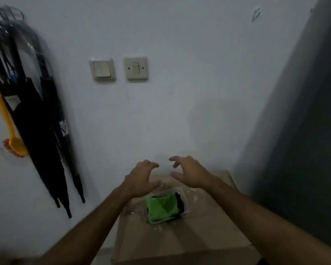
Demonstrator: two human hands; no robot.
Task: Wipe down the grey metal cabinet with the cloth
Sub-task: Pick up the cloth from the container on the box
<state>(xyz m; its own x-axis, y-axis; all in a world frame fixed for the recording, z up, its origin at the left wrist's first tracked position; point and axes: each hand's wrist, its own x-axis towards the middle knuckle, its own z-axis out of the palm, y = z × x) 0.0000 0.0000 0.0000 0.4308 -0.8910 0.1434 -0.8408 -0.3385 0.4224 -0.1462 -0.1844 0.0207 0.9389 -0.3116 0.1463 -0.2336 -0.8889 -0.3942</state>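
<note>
A folded green cloth (162, 207) with a black piece beside it lies in a clear plastic container (187, 205) on top of a cardboard box (180, 243). The grey metal cabinet (304, 140) stands tall along the right side. My left hand (141, 178) and my right hand (189, 173) hover above and just beyond the container, fingers spread and curled, holding nothing.
Two wall switches (118, 68) sit on the pale wall ahead. Black folded umbrellas (42, 131) and a yellow-orange brush (10, 134) hang on the wall at the left. The box stands close against the cabinet.
</note>
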